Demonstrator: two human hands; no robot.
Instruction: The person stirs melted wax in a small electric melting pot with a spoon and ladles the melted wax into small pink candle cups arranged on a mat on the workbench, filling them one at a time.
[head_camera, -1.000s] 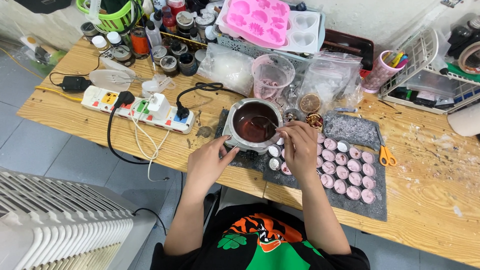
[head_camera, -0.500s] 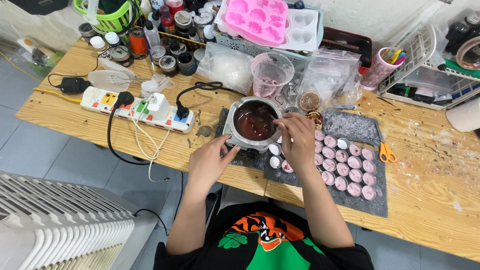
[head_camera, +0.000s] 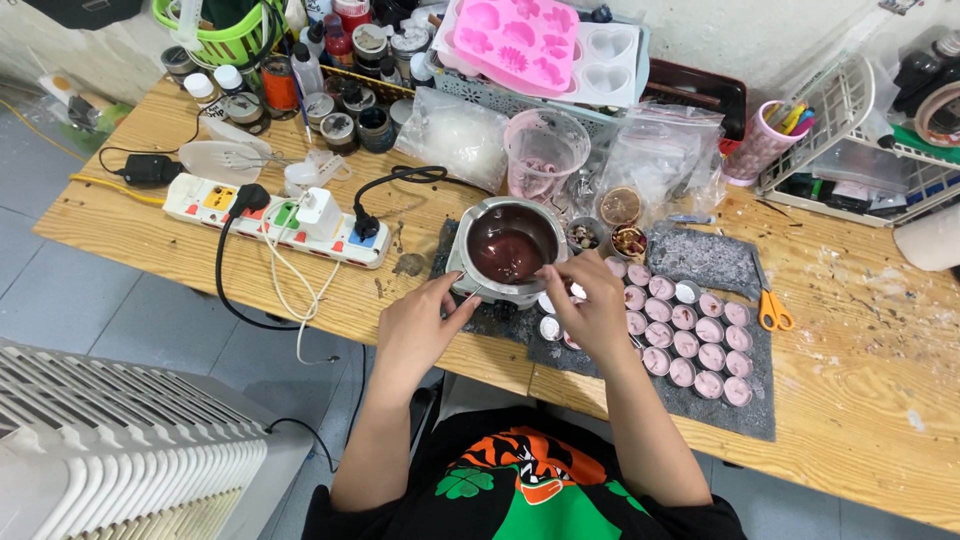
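Cluttered wooden bench (head_camera: 880, 330): your left hand (head_camera: 415, 330) rests open against the melting pot (head_camera: 508, 250), your right hand (head_camera: 590, 305) pinches something tiny over its rim. One bump could slop hot wax.

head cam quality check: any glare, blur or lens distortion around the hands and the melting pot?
Head view: even, soft daylight with weak shadows; a small glint on the metal melting pot's rim, no blown-out glare. Left hand and right hand are sharp, no motion blur. Wide-angle lens bows the wooden table edge and stretches the white radiator in the corner.
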